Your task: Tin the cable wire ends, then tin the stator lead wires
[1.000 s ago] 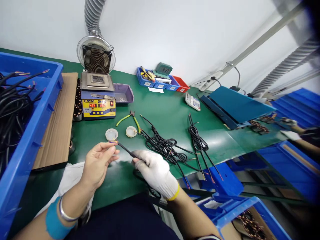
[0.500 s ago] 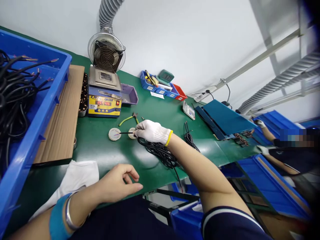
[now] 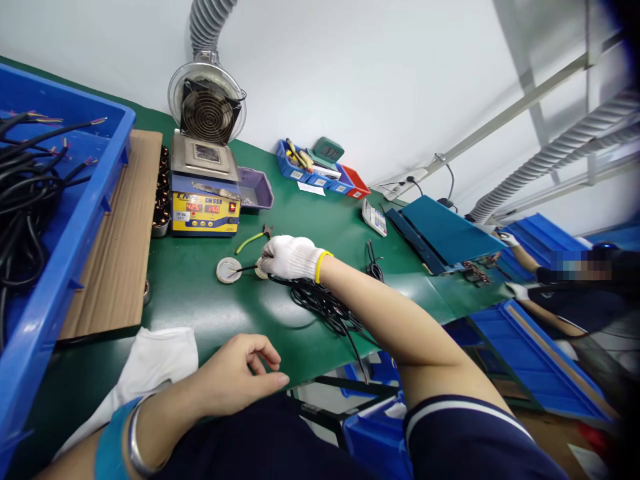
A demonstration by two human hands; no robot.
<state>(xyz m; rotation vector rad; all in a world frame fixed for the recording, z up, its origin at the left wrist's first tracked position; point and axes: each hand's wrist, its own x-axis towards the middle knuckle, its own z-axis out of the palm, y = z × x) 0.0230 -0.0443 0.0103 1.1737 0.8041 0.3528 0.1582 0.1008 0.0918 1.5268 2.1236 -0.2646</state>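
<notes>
My right hand, in a white glove, grips a thin black cable and holds its stripped tip over a small round tin on the green bench. A second round tin lies partly hidden under the glove. The cable trails back into a black bundle beside my forearm. My bare left hand rests at the near edge of the bench, fingers loosely curled, with nothing in it. A blue band and a metal bangle circle that wrist.
A solder pot with a yellow display and a fan stands behind the tins. Green-handled cutters lie nearby. A blue crate of black cables sits left, a white cloth near me. A co-worker's gloved hands work at far right.
My left hand let go of the cable tip and dropped to the bench edge. My right hand carried the cable forward to the round tins; since half a second ago it has barely shifted.
</notes>
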